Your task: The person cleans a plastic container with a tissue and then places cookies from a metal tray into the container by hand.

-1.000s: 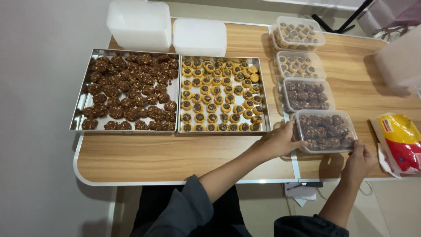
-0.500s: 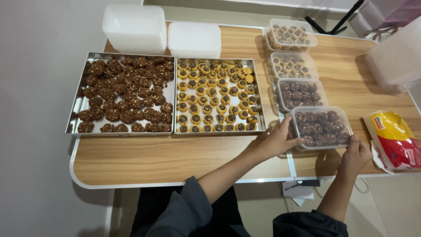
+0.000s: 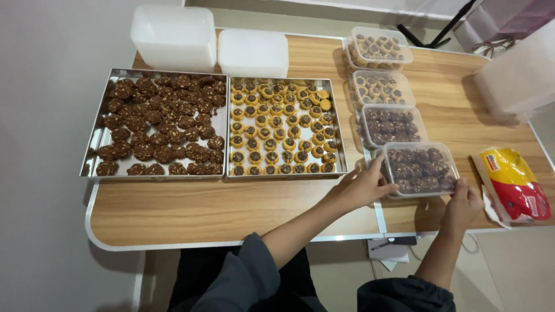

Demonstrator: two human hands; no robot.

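Note:
A clear lidded plastic container of dark chocolate cookies (image 3: 420, 169) sits near the front right of the wooden table (image 3: 231, 211). My left hand (image 3: 364, 186) grips its left side, fingers against the wall. At the container's front right corner, my right hand (image 3: 462, 203) holds the edge. Three more filled lidded containers (image 3: 392, 125) stand in a row behind it, running toward the back.
Two metal trays lie side by side: dark cookies (image 3: 159, 124) on the left, small yellow chocolate-topped cookies (image 3: 283, 127) on the right. White plastic boxes (image 3: 176, 37) stand at the back left. A red and yellow packet (image 3: 514, 185) lies at the right edge, a frosted box (image 3: 520, 75) behind it.
Both hands stay on the same container. It seems to have shifted slightly along the table while the head camera moved.

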